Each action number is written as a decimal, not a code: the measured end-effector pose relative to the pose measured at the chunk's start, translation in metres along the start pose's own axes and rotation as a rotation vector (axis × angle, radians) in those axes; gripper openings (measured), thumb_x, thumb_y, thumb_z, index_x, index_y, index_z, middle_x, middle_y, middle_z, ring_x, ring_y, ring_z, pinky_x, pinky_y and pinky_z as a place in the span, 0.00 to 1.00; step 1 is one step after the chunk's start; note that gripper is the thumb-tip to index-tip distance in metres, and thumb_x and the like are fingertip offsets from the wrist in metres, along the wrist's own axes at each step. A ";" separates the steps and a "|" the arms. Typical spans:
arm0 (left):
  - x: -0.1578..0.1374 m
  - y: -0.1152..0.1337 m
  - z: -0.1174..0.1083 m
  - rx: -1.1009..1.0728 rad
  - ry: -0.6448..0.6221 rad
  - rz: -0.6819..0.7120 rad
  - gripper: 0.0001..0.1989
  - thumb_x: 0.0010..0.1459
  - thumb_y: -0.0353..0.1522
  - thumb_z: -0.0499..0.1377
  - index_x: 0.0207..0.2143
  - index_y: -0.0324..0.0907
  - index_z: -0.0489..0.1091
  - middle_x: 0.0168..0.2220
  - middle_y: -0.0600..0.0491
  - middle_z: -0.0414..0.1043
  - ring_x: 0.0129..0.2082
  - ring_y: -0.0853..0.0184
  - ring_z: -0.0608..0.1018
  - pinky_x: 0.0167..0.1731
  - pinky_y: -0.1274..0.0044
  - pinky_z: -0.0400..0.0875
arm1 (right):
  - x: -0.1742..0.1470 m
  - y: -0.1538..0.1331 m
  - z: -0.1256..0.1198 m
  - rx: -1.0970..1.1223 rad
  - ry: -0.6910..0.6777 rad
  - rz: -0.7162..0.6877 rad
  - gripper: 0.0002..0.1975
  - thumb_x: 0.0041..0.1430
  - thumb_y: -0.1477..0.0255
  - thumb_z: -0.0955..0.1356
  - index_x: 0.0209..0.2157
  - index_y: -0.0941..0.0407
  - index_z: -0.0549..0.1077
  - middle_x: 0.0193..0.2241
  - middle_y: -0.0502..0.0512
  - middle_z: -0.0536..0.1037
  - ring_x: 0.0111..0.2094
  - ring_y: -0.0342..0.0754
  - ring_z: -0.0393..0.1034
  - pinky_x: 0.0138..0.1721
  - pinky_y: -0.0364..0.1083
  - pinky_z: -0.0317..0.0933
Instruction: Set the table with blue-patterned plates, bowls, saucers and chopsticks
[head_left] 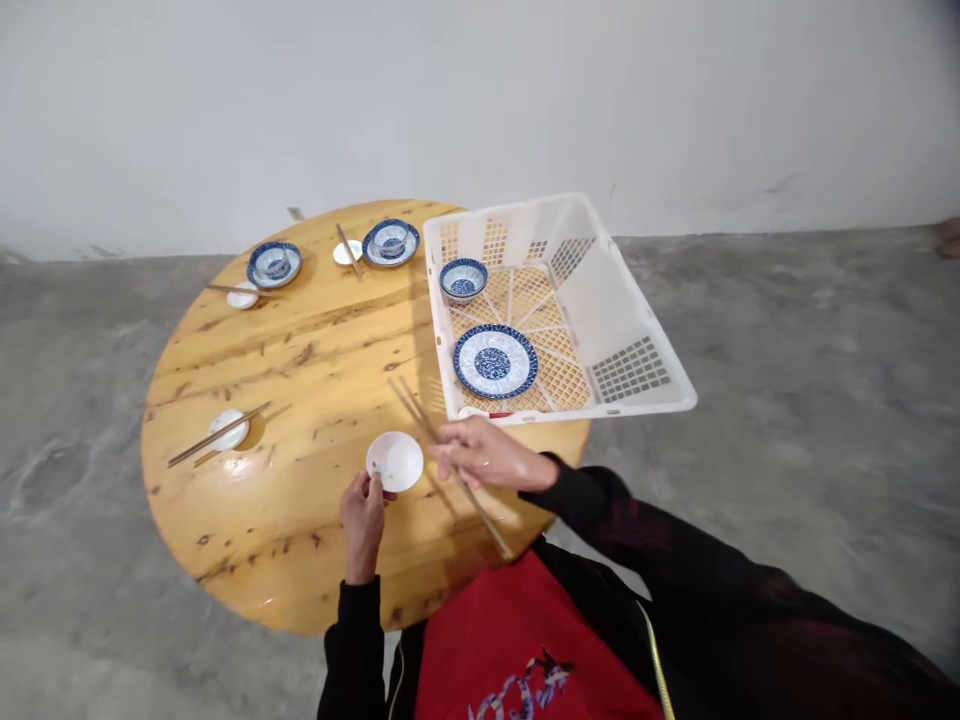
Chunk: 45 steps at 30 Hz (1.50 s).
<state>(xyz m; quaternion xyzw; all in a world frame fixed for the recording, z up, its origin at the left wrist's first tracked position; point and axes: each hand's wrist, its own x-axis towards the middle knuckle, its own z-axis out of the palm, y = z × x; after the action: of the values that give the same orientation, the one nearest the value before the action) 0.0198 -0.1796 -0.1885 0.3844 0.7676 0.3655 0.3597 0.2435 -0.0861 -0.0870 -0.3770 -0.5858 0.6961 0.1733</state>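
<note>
My left hand pinches the near rim of a small white saucer, tilted above the near part of the round wooden table. In my right hand is a pair of chopsticks, slanting from upper left to lower right just right of the saucer. Beyond that hand stands a white plastic crate. A blue-and-white plate and a blue-and-white bowl lie inside it. Something with a red part, hard to make out, lies by the crate's near wall.
On the left, chopsticks rest across a white saucer. Farther back are two settings with blue-rimmed plates, one at left and one near the crate, each holding a bowl, with a saucer and chopsticks beside. A wall rises behind the table.
</note>
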 end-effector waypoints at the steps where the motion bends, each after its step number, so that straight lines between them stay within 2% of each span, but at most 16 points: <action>1: 0.001 0.011 -0.004 0.021 0.006 0.019 0.16 0.56 0.46 0.56 0.25 0.43 0.68 0.19 0.53 0.73 0.21 0.63 0.78 0.25 0.75 0.71 | -0.010 -0.013 -0.016 -0.015 0.049 -0.035 0.17 0.61 0.59 0.68 0.25 0.55 0.66 0.25 0.50 0.79 0.14 0.37 0.60 0.17 0.39 0.52; 5: 0.004 0.060 -0.012 0.094 0.028 0.142 0.15 0.60 0.42 0.55 0.24 0.44 0.67 0.20 0.54 0.74 0.22 0.65 0.77 0.27 0.77 0.70 | -0.046 -0.060 -0.088 -0.246 0.387 -0.153 0.14 0.63 0.63 0.68 0.27 0.56 0.72 0.22 0.49 0.75 0.16 0.37 0.61 0.19 0.39 0.55; 8: 0.004 0.089 -0.008 0.067 0.020 0.201 0.14 0.62 0.39 0.55 0.25 0.44 0.67 0.21 0.55 0.73 0.23 0.67 0.77 0.27 0.79 0.70 | -0.054 -0.071 -0.143 -0.421 0.643 -0.168 0.12 0.65 0.68 0.68 0.27 0.56 0.73 0.17 0.49 0.70 0.17 0.39 0.61 0.23 0.40 0.59; 10: 0.001 0.103 -0.002 0.032 0.007 0.215 0.13 0.62 0.38 0.56 0.25 0.43 0.68 0.21 0.55 0.73 0.23 0.68 0.77 0.27 0.79 0.70 | -0.049 -0.063 -0.175 -0.472 0.738 -0.121 0.12 0.65 0.70 0.68 0.27 0.57 0.74 0.18 0.50 0.70 0.18 0.40 0.62 0.25 0.42 0.62; 12: -0.002 0.114 0.006 0.014 -0.010 0.224 0.13 0.63 0.38 0.56 0.26 0.43 0.69 0.21 0.55 0.73 0.23 0.68 0.76 0.26 0.79 0.70 | -0.036 -0.045 -0.203 -0.480 0.765 -0.030 0.11 0.64 0.72 0.68 0.27 0.58 0.74 0.20 0.53 0.73 0.18 0.41 0.63 0.26 0.43 0.65; 17: -0.002 0.135 0.030 0.035 -0.055 0.276 0.14 0.63 0.37 0.55 0.26 0.43 0.70 0.21 0.55 0.73 0.22 0.69 0.75 0.26 0.79 0.69 | 0.007 0.017 -0.250 -0.600 0.748 0.337 0.11 0.61 0.77 0.66 0.24 0.61 0.75 0.19 0.57 0.76 0.18 0.44 0.66 0.23 0.44 0.64; 21: 0.004 0.149 0.053 0.037 -0.126 0.286 0.14 0.63 0.39 0.55 0.26 0.43 0.69 0.20 0.55 0.73 0.22 0.69 0.75 0.25 0.78 0.68 | 0.032 0.059 -0.267 -0.797 0.650 0.597 0.12 0.59 0.79 0.66 0.25 0.65 0.78 0.21 0.63 0.77 0.25 0.48 0.74 0.31 0.44 0.66; 24: 0.005 0.155 0.070 0.033 -0.171 0.271 0.14 0.62 0.38 0.54 0.25 0.43 0.65 0.19 0.56 0.71 0.22 0.68 0.76 0.25 0.78 0.67 | 0.041 0.083 -0.272 -0.926 0.583 0.714 0.09 0.58 0.79 0.68 0.36 0.68 0.80 0.31 0.69 0.81 0.37 0.55 0.79 0.38 0.45 0.68; 26: 0.006 0.158 0.080 0.032 -0.208 0.266 0.13 0.62 0.37 0.54 0.25 0.44 0.64 0.19 0.56 0.70 0.22 0.67 0.77 0.25 0.79 0.67 | 0.044 0.096 -0.272 -0.998 0.559 0.767 0.15 0.59 0.77 0.68 0.45 0.68 0.79 0.39 0.73 0.81 0.45 0.58 0.78 0.42 0.47 0.68; 30: 0.007 0.163 0.096 0.056 -0.255 0.259 0.13 0.62 0.37 0.54 0.24 0.44 0.61 0.20 0.56 0.69 0.23 0.66 0.79 0.24 0.79 0.65 | 0.050 0.110 -0.271 -1.052 0.531 0.761 0.20 0.65 0.75 0.65 0.56 0.66 0.75 0.52 0.76 0.77 0.55 0.61 0.73 0.50 0.49 0.67; 33: 0.008 0.166 0.103 0.088 -0.268 0.258 0.14 0.62 0.38 0.53 0.24 0.44 0.61 0.19 0.56 0.69 0.22 0.67 0.79 0.22 0.79 0.64 | 0.055 0.112 -0.274 -1.065 0.500 0.750 0.21 0.65 0.75 0.64 0.57 0.66 0.74 0.53 0.75 0.76 0.56 0.61 0.72 0.52 0.50 0.66; 38: 0.014 0.171 0.109 0.092 -0.280 0.271 0.15 0.62 0.37 0.52 0.23 0.45 0.58 0.18 0.56 0.70 0.21 0.66 0.78 0.23 0.79 0.63 | 0.060 0.109 -0.282 -1.075 0.507 0.747 0.21 0.65 0.74 0.63 0.57 0.66 0.74 0.52 0.76 0.77 0.55 0.61 0.73 0.50 0.49 0.67; 41: 0.030 0.181 0.114 0.156 -0.293 0.302 0.14 0.62 0.35 0.52 0.22 0.45 0.56 0.18 0.56 0.71 0.22 0.66 0.79 0.25 0.78 0.63 | 0.063 0.110 -0.284 -1.085 0.530 0.732 0.21 0.66 0.74 0.62 0.57 0.66 0.74 0.52 0.76 0.76 0.56 0.61 0.72 0.51 0.49 0.66; 45: 0.071 0.204 0.133 0.399 -0.319 0.392 0.13 0.61 0.30 0.52 0.22 0.45 0.59 0.19 0.55 0.74 0.24 0.65 0.78 0.29 0.76 0.63 | 0.066 0.114 -0.286 -1.063 0.571 0.657 0.20 0.65 0.76 0.62 0.54 0.69 0.75 0.53 0.79 0.75 0.55 0.63 0.72 0.52 0.52 0.66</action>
<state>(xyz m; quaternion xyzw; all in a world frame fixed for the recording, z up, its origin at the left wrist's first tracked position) 0.1657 0.0077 -0.0995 0.6403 0.6695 0.2050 0.3158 0.4315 0.1260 -0.2250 -0.7376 -0.6346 0.2041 -0.1075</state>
